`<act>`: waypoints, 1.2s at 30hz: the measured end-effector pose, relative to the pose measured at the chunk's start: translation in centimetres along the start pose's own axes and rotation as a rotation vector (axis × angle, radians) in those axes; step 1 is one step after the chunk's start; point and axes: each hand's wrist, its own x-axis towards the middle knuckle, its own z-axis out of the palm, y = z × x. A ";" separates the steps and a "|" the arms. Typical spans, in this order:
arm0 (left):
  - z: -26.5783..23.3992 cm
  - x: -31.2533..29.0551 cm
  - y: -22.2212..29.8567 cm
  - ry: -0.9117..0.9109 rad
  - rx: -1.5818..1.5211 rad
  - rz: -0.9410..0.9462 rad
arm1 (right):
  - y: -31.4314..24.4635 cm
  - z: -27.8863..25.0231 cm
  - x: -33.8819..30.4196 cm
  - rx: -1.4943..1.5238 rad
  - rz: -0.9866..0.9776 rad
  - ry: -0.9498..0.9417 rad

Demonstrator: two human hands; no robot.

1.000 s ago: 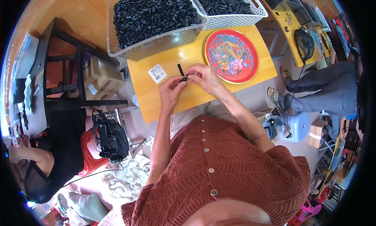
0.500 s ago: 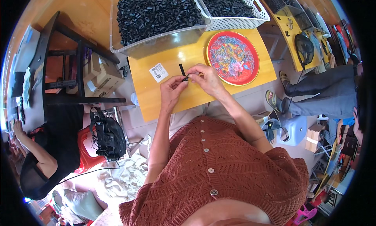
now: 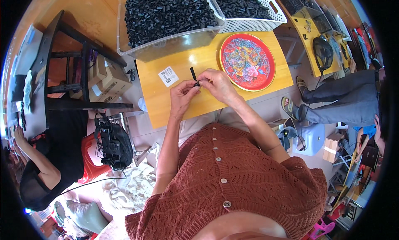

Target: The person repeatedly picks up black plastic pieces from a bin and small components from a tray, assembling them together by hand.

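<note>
Pinching a small black strip [image 3: 193,75] between both sets of fingers, I hold it just above the yellow table [image 3: 183,98], left of the red tray [image 3: 247,61]. My left hand [image 3: 181,96] grips its lower end with fingers pressed together; my right hand [image 3: 217,82] closes on it from the tray side. I judge the strip could slip and drop beside the tray, since only fingertips hold it. Compared with a second ago, the hands and strip sit almost the same, nearer the white label [image 3: 168,76] than the clear bin [image 3: 166,19].

A white square label [image 3: 168,76] lies on the yellow table [image 3: 174,102].
</note>
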 end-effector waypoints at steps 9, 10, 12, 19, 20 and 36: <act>0.0 0.1 0.0 -0.023 0.072 -0.034 | -0.5 -0.6 0.4 -0.137 -0.081 -0.089; 0.1 0.0 0.1 -0.022 0.064 -0.042 | -0.5 -0.7 0.5 -0.137 -0.081 -0.090; 0.2 0.0 0.2 -0.020 0.055 -0.050 | -0.3 -0.8 0.6 -0.169 -0.086 -0.136; -0.2 0.2 0.6 -0.060 0.064 -0.087 | -0.4 -0.7 0.9 -0.225 -0.035 -0.247; -0.2 0.2 0.6 -0.067 0.060 -0.098 | -0.4 -0.7 0.9 -0.212 -0.033 -0.240; 0.2 1.0 0.8 0.008 0.152 -0.156 | 2.1 0.8 1.0 -0.227 -0.189 -0.126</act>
